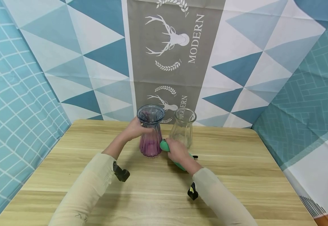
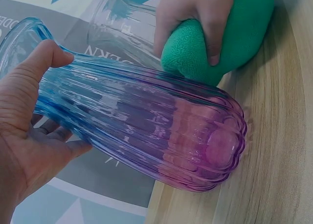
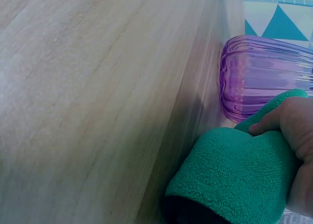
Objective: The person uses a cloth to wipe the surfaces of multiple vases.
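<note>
A ribbed glass vase (image 1: 150,145), blue at the flared top and fading to purple at the base, stands upright near the table's back. My left hand (image 1: 135,129) grips it just below the rim, thumb across the front in the left wrist view. Bunched in my right hand (image 1: 178,153) is a green terry cloth (image 3: 239,170), close beside the vase's lower side. The cloth seems to touch the glass in the left wrist view. Behind the right hand stands a clear glass vase (image 1: 182,131), its lower part partly hidden.
The wooden table (image 1: 141,194) ends at the back against a patterned cloth backdrop (image 1: 166,75). Blue-tiled fabric (image 1: 19,94) hangs at the left, and a teal sheet (image 1: 302,103) at the right. A small black camera mount (image 1: 121,172) hangs from the left wrist.
</note>
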A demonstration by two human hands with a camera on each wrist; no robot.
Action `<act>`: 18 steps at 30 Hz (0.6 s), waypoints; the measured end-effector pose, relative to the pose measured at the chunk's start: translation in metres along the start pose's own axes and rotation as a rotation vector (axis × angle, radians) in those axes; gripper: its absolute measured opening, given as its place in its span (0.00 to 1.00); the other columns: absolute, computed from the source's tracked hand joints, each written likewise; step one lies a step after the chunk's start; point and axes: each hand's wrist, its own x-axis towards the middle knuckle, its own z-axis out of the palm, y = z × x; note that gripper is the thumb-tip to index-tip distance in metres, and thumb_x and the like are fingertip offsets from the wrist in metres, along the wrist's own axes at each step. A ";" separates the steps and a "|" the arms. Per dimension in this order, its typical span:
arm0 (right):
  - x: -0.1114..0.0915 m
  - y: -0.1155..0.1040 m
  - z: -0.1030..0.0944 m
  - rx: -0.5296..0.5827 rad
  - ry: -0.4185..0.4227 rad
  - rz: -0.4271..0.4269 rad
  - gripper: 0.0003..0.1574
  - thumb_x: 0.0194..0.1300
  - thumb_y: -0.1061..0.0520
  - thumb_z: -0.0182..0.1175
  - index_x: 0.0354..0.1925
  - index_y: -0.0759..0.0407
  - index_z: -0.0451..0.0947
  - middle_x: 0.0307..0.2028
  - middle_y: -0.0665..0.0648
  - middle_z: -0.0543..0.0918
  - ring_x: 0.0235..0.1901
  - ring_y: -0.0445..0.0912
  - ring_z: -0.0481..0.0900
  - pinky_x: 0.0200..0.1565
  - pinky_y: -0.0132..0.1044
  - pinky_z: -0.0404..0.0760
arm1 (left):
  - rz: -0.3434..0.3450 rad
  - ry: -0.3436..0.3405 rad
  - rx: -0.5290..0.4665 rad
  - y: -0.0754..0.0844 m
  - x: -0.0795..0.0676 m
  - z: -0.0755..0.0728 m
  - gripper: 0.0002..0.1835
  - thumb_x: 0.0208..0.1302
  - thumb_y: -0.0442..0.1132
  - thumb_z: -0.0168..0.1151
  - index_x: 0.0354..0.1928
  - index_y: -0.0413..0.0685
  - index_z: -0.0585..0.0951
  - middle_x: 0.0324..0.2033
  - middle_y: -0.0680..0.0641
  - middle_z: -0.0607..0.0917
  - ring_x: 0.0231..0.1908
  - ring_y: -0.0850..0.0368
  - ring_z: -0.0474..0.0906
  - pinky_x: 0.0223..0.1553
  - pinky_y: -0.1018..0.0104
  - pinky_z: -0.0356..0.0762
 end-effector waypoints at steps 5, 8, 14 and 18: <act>0.000 0.003 0.003 0.029 0.007 -0.009 0.25 0.50 0.66 0.62 0.49 0.58 0.72 0.41 0.56 0.80 0.38 0.51 0.80 0.40 0.45 0.80 | -0.006 0.007 -0.001 -0.001 0.000 0.001 0.37 0.48 0.29 0.67 0.63 0.42 0.65 0.57 0.36 0.75 0.58 0.41 0.71 0.60 0.48 0.70; -0.001 0.005 0.003 0.090 0.007 0.003 0.29 0.50 0.67 0.61 0.53 0.58 0.72 0.45 0.57 0.81 0.42 0.52 0.80 0.44 0.46 0.80 | -0.009 0.011 0.007 -0.001 0.000 0.001 0.37 0.48 0.29 0.67 0.63 0.42 0.65 0.56 0.37 0.75 0.58 0.42 0.70 0.60 0.48 0.70; -0.003 0.008 -0.003 0.179 0.050 0.031 0.32 0.51 0.67 0.59 0.57 0.58 0.71 0.46 0.59 0.81 0.45 0.52 0.79 0.47 0.47 0.80 | 0.010 0.003 0.003 -0.002 -0.001 0.002 0.38 0.48 0.29 0.66 0.64 0.43 0.65 0.57 0.36 0.74 0.59 0.42 0.70 0.61 0.47 0.69; -0.001 0.005 -0.011 0.225 0.131 0.024 0.32 0.50 0.68 0.59 0.56 0.57 0.72 0.42 0.57 0.82 0.41 0.51 0.79 0.43 0.45 0.79 | 0.015 0.008 -0.015 -0.002 -0.001 0.001 0.40 0.48 0.28 0.67 0.65 0.43 0.61 0.58 0.36 0.72 0.60 0.41 0.67 0.62 0.46 0.67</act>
